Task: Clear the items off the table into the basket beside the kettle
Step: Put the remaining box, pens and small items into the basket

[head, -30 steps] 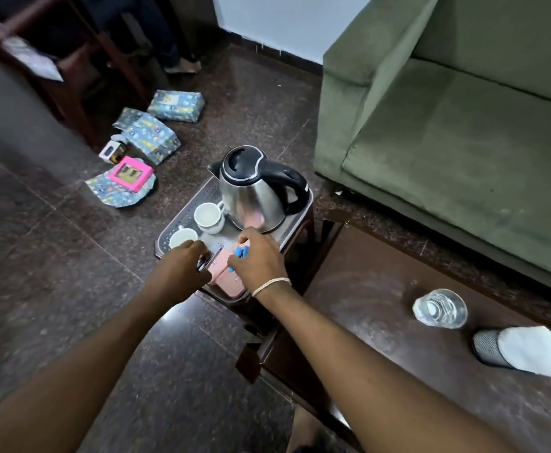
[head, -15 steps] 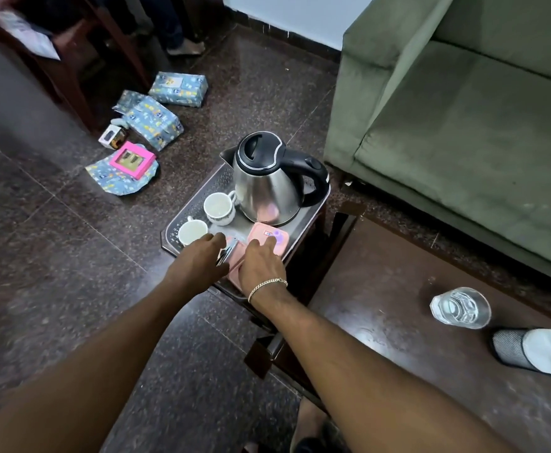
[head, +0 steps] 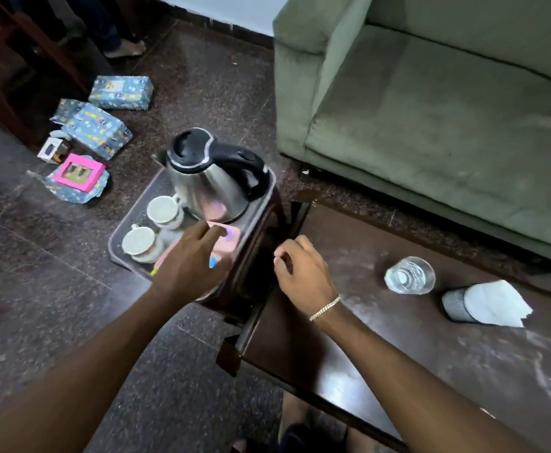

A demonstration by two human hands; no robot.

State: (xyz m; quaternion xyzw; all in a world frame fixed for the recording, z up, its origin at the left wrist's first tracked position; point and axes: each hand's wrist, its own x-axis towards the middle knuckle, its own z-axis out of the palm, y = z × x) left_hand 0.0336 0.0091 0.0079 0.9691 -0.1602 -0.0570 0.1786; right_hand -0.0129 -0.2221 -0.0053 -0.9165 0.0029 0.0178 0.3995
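Right hand [head: 303, 273] withdrawn from pink basket [head: 226, 241], left hand [head: 187, 264] still over it

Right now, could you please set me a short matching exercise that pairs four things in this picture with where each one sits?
Things:
1. kettle
2. drinking glass
3. pink box
4. white napkin

Places:
A. on the floor, atop blue wrapping paper
B. on the grey tray, beside two cups
C. upright on the dark table
D. over a cup lying on its side

Pairs: 1-B, 2-C, 3-A, 4-D
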